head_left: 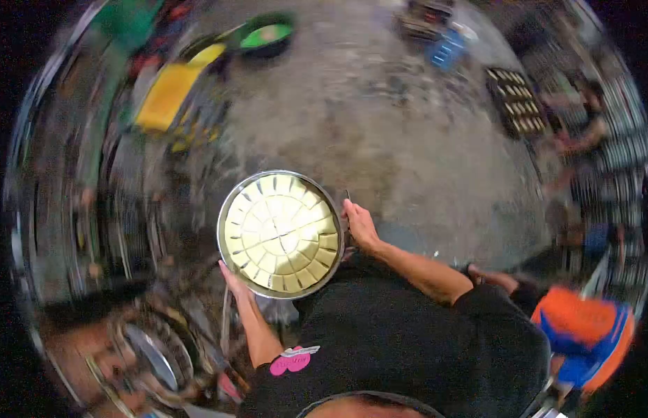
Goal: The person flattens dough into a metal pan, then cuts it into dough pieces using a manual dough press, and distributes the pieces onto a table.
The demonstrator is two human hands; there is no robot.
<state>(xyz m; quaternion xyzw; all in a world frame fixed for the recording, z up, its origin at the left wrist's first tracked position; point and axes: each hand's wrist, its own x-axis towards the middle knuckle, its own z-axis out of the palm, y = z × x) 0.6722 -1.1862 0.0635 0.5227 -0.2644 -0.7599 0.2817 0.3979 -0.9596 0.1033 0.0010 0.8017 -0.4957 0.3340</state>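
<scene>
A round metal pan [221, 221] is held out in front of me, filled with a pale yellow slab [279, 233] scored into rings and small segments. My left hand [233, 280] grips the pan's lower left side, thumb up along the wall and the other fingers hidden beneath. At the right rim is my right hand [362, 224], closed, with a thin metal tool [348, 194] poking up past its fingertips. Most of that tool is hidden, so I cannot tell its kind.
Grey wet floor [435, 160] spreads ahead. Blurred at upper left are a yellow board [168, 96] and a dark tub with green inside [267, 36]. A dark tray with rows of pale pieces [515, 101] is at right, near a person [582, 132]. A blue crate [446, 49] lies farther back.
</scene>
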